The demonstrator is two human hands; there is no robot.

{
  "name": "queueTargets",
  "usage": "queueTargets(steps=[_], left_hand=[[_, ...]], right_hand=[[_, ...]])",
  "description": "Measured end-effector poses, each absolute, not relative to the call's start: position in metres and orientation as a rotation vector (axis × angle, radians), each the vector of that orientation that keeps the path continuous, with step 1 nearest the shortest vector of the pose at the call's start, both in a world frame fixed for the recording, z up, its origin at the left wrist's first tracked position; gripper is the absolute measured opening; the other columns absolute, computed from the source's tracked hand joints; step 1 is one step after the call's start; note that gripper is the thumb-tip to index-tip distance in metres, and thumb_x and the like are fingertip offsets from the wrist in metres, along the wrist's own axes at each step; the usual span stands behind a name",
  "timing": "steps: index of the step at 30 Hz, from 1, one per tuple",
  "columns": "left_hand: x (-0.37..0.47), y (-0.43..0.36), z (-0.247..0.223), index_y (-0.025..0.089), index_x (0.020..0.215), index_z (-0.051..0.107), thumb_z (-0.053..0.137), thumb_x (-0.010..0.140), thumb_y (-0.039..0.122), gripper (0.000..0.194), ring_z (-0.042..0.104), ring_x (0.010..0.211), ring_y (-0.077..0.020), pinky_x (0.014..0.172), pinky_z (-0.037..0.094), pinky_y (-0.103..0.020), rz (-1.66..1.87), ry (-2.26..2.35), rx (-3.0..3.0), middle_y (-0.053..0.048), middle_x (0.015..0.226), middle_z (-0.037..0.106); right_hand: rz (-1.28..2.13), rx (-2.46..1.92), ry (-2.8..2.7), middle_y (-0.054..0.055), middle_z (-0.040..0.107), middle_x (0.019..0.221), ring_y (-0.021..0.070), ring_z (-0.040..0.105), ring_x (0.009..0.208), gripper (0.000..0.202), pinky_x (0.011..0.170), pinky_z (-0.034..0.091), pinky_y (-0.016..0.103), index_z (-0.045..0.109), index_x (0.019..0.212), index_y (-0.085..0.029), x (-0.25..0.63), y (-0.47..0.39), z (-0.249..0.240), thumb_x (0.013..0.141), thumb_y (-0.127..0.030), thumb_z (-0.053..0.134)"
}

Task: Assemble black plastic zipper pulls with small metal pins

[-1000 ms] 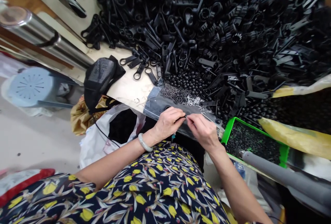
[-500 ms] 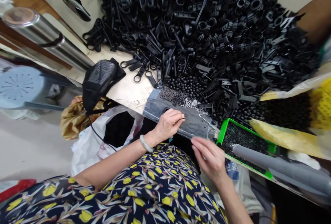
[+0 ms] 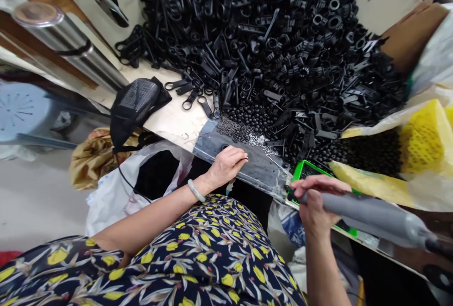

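My left hand (image 3: 228, 163), with a pale bangle at the wrist, is closed in a pinch over the grey work mat (image 3: 260, 170). A tiny dark piece shows at its fingertips, too small to name. At the right, my right hand (image 3: 318, 197) is wrapped round the front end of a grey cylindrical tool (image 3: 371, 214), beside the green tray (image 3: 300, 168). Small silver pins (image 3: 258, 140) and small dark bits (image 3: 231, 129) lie along the mat's far edge, with round black beads (image 3: 256, 115) behind them.
A large heap of black plastic parts (image 3: 240, 37) covers the back. At the left stand a steel flask (image 3: 74, 46) and a black mesh cap (image 3: 136, 103). A yellow-edged bag (image 3: 382, 186) lies at the right; a white plastic bag (image 3: 106, 207) hangs below the table edge.
My right hand has moved right, from the mat's near edge to the grey tool, and closed round it. My left hand keeps its pinch. The view has shifted slightly.
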State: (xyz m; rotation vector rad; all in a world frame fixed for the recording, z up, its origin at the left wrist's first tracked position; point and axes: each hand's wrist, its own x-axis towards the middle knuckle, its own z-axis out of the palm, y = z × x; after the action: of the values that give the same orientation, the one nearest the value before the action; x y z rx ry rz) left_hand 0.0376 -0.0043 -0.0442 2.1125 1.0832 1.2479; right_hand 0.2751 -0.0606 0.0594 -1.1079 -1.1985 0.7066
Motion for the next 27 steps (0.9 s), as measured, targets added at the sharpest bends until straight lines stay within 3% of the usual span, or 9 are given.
queueTargets(steps=[7, 27], left_hand=[[0.039, -0.005, -0.039, 0.018, 0.101, 0.069, 0.056, 0.104, 0.022, 0.014, 0.065, 0.091, -0.0204, 0.085, 0.055, -0.037, 1.219, 1.12, 2.112, -0.008, 0.102, 0.076], [0.043, -0.006, -0.035, 0.018, 0.098, 0.068, 0.048, 0.103, 0.014, 0.02, 0.059, 0.089, -0.0215, 0.082, 0.052, -0.037, 1.131, 1.133, 2.125, -0.009, 0.1, 0.073]], right_hand=[[0.796, -0.874, -1.114, -0.011, 0.061, 0.068, 0.0069, 0.047, 0.039, 0.018, 0.047, 0.053, 0.024, 0.049, 0.096, -0.026, 0.192, 0.0, 0.049, 0.095, -0.031, 0.066], [0.843, -0.896, -1.214, -0.011, 0.057, 0.071, 0.0085, 0.049, 0.043, 0.021, 0.049, 0.049, 0.026, 0.04, 0.097, -0.028, 0.177, 0.017, 0.026, 0.098, -0.034, 0.06]])
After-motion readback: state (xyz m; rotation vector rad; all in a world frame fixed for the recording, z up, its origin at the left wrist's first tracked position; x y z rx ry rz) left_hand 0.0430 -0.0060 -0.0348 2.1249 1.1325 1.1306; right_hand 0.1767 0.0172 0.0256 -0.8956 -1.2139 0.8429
